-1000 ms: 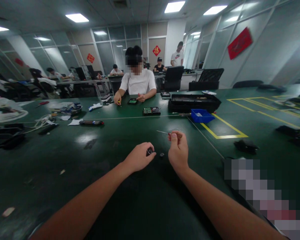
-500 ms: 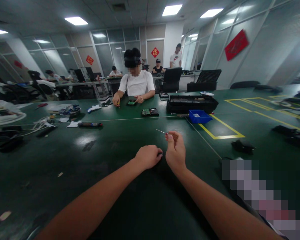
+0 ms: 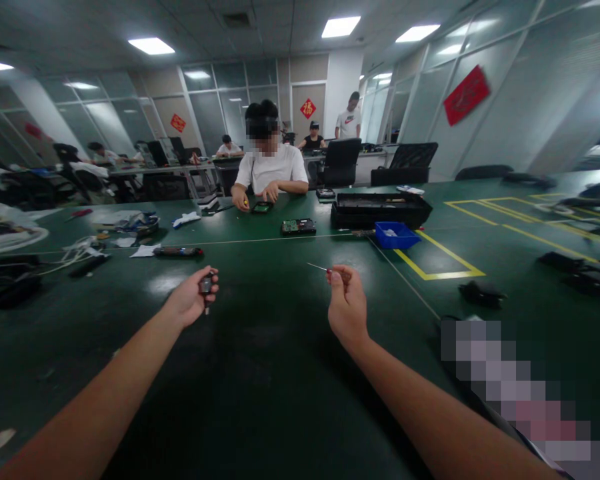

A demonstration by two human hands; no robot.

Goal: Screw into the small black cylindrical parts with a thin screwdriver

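My left hand (image 3: 187, 298) is closed round a small dark metallic part (image 3: 207, 285), raised over the left middle of the green table (image 3: 260, 400). Fingers of my right hand (image 3: 347, 303) grip a thin screwdriver (image 3: 319, 267), whose shaft points left. Beyond my hands lies a hard drive (image 3: 299, 227) with a green circuit board facing up. A slim dark tool (image 3: 179, 251) rests past my left hand, beside a white paper piece (image 3: 145, 250).
Across the table a person (image 3: 273, 163) works on a small device. A black open case (image 3: 380, 210) and a blue bin (image 3: 397, 235) stand at the right back. Cables (image 3: 75, 255) and parts lie at the left; a black object (image 3: 483, 294) lies right.
My left hand has moved left, away from my right hand, and the dark part in it now shows. My right hand still holds the screwdriver in nearly the same place.
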